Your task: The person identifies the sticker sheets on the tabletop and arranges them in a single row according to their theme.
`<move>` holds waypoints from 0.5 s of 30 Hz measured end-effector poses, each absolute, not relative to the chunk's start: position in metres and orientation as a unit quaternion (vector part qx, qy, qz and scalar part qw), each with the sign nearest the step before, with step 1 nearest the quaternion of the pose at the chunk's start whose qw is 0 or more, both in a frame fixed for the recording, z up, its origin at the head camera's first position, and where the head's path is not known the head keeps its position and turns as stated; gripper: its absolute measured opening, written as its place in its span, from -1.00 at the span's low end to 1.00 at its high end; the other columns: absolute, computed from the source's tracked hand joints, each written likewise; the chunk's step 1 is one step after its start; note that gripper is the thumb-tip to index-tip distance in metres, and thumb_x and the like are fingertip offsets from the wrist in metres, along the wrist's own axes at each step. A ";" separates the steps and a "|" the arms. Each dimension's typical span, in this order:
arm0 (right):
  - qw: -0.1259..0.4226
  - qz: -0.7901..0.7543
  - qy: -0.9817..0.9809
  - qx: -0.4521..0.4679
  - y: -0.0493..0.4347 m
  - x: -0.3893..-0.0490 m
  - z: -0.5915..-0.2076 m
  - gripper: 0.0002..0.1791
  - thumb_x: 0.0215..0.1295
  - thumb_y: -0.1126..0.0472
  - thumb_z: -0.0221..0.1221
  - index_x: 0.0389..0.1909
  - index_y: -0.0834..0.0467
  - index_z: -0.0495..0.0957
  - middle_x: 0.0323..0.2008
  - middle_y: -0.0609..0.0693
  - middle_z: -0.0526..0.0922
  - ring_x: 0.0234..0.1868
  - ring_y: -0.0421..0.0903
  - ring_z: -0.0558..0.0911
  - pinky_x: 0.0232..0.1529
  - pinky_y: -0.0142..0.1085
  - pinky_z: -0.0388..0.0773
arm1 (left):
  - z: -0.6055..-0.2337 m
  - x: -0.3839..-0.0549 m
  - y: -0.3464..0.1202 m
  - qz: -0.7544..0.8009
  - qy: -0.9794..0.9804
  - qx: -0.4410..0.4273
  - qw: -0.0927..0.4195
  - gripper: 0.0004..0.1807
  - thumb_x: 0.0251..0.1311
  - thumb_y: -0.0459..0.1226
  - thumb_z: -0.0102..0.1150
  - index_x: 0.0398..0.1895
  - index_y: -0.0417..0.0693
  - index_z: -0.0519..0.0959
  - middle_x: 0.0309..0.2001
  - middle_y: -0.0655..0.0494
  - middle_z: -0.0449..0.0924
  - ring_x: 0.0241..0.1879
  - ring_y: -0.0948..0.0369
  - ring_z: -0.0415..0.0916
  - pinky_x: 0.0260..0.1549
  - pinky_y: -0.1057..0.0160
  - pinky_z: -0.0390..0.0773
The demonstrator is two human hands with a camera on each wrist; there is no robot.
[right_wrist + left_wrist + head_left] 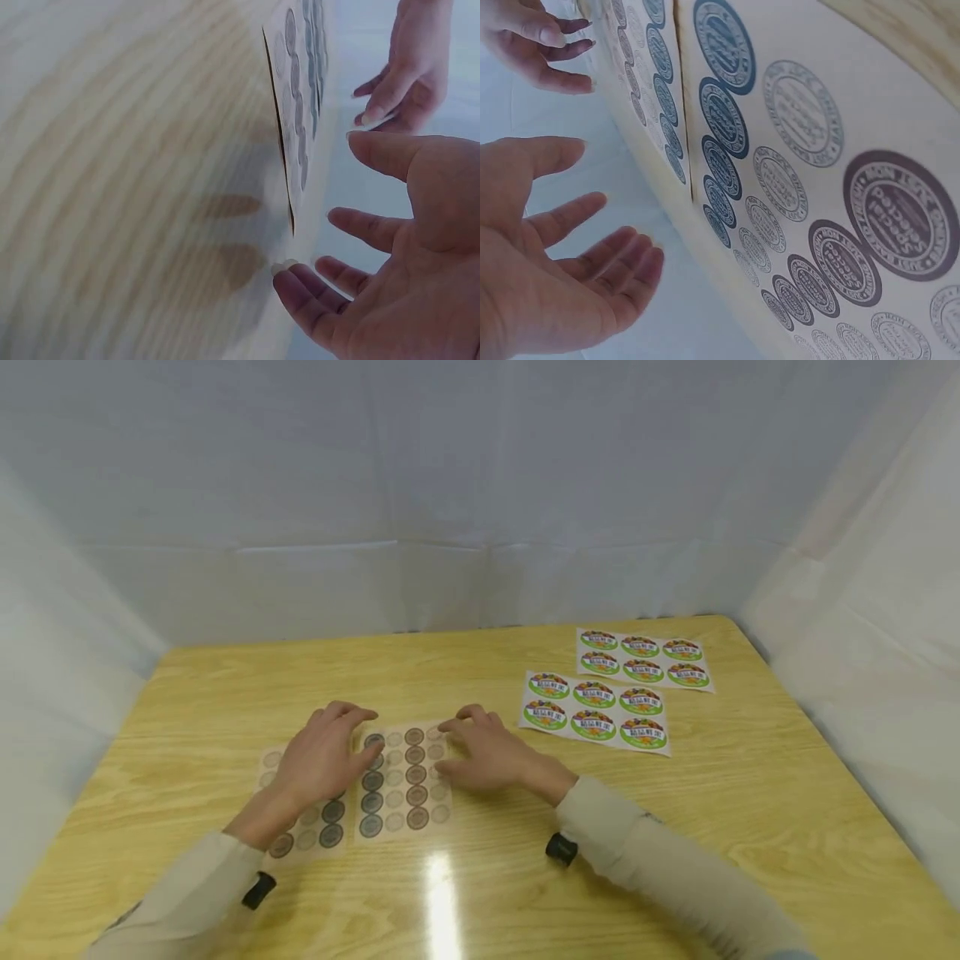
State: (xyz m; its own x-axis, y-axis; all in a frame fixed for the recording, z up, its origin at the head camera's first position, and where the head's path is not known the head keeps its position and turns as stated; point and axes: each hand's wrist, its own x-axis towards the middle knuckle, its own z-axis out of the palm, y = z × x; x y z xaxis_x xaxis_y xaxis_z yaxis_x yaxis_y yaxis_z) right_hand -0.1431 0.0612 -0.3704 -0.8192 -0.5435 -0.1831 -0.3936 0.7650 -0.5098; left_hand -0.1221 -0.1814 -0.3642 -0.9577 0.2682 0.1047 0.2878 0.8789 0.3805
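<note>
Two sheets of round stickers lie side by side on the table in the head view. Rows of dark and pale round labels cover the right sheet (pixel 394 799). My left hand (pixel 322 756) hovers across the left sheet (pixel 306 838) and hides much of it, its fingertips over the right sheet's left edge. At that sheet's opposite edge is my right hand (pixel 491 758), fingers loosely bent. In the left wrist view, the left hand (pixel 562 277) has nothing between its spread fingers. The right hand (pixel 390 270) looks just as relaxed in the right wrist view, with its fingertips near the sheet's edge.
Farther right on the wooden table (pixel 750 802) lie two sheets of colourful oval stickers, a nearer one (pixel 570 710) and a farther one (pixel 619 655). A pale curtain (pixel 450 510) stands behind the table's back edge, with white sheeting at both sides.
</note>
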 end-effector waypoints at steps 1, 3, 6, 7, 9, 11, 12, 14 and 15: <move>0.163 -0.237 0.923 -0.255 0.065 -0.144 -0.370 -0.37 0.35 -0.10 0.11 0.37 0.03 0.29 0.34 0.11 0.15 0.26 0.12 0.23 0.16 -0.05 0.32 | -0.364 -0.124 -0.181 -0.210 -0.967 -0.146 0.022 -0.54 0.28 -0.13 0.13 0.16 -0.21 0.50 0.13 -0.25 0.39 0.07 -0.19 0.36 -0.11 -0.17 0.44; 0.163 -0.245 0.920 -0.258 0.073 -0.148 -0.369 -0.37 0.37 -0.09 0.09 0.38 0.05 0.26 0.34 0.15 0.15 0.29 0.15 0.21 0.19 -0.02 0.29 | -0.363 -0.127 -0.179 -0.226 -0.962 -0.151 0.018 -0.53 0.29 -0.14 0.13 0.18 -0.20 0.48 0.15 -0.24 0.38 0.10 -0.18 0.35 -0.05 -0.18 0.42; 0.160 -0.263 0.916 -0.258 0.086 -0.153 -0.367 -0.37 0.39 -0.07 0.07 0.39 0.10 0.23 0.34 0.19 0.16 0.31 0.19 0.20 0.21 0.03 0.26 | -0.362 -0.132 -0.176 -0.246 -0.956 -0.156 0.018 -0.51 0.29 -0.13 0.13 0.22 -0.18 0.45 0.18 -0.21 0.38 0.14 -0.16 0.33 0.04 -0.18 0.36; 0.157 -0.265 0.916 -0.258 0.090 -0.155 -0.367 -0.36 0.39 -0.07 0.07 0.40 0.11 0.23 0.34 0.20 0.17 0.32 0.20 0.19 0.22 0.04 0.24 | -0.362 -0.133 -0.175 -0.253 -0.954 -0.159 0.018 -0.50 0.29 -0.13 0.13 0.23 -0.18 0.43 0.18 -0.21 0.37 0.15 -0.15 0.33 0.05 -0.17 0.35; 0.154 -0.273 0.915 -0.253 0.098 -0.158 -0.367 -0.35 0.40 -0.07 0.07 0.40 0.11 0.22 0.35 0.21 0.17 0.33 0.20 0.18 0.24 0.06 0.22 | -0.361 -0.137 -0.172 -0.268 -0.949 -0.164 0.018 -0.48 0.30 -0.14 0.13 0.27 -0.17 0.40 0.19 -0.19 0.37 0.15 -0.13 0.33 0.06 -0.16 0.35; 0.150 -0.278 0.916 -0.248 0.106 -0.160 -0.366 -0.34 0.39 -0.09 0.07 0.41 0.12 0.20 0.36 0.20 0.16 0.35 0.19 0.18 0.26 0.08 0.17 | -0.361 -0.141 -0.169 -0.287 -0.942 -0.172 0.018 -0.46 0.30 -0.14 0.14 0.29 -0.16 0.37 0.20 -0.18 0.36 0.14 -0.11 0.33 0.04 -0.13 0.37; 0.147 -0.281 0.916 -0.244 0.110 -0.162 -0.365 -0.33 0.39 -0.09 0.07 0.41 0.12 0.20 0.37 0.20 0.16 0.35 0.18 0.18 0.26 0.08 0.17 | -0.360 -0.142 -0.168 -0.296 -0.939 -0.176 0.017 -0.45 0.31 -0.15 0.14 0.31 -0.16 0.36 0.20 -0.18 0.36 0.14 -0.10 0.34 0.03 -0.12 0.38; 0.142 -0.293 0.915 -0.238 0.117 -0.164 -0.364 -0.32 0.40 -0.10 0.06 0.42 0.12 0.18 0.37 0.19 0.16 0.35 0.17 0.18 0.26 0.08 0.17 | -0.361 -0.147 -0.164 -0.318 -0.930 -0.183 0.012 -0.44 0.31 -0.16 0.14 0.32 -0.16 0.34 0.21 -0.16 0.35 0.14 -0.08 0.34 0.03 -0.09 0.40; 0.137 -0.298 0.914 -0.237 0.121 -0.164 -0.364 -0.32 0.40 -0.09 0.05 0.42 0.13 0.17 0.37 0.19 0.16 0.35 0.16 0.19 0.26 0.08 0.17 | -0.361 -0.148 -0.162 -0.329 -0.926 -0.187 0.010 -0.44 0.32 -0.16 0.14 0.33 -0.17 0.32 0.21 -0.16 0.35 0.14 -0.07 0.33 0.03 -0.08 0.40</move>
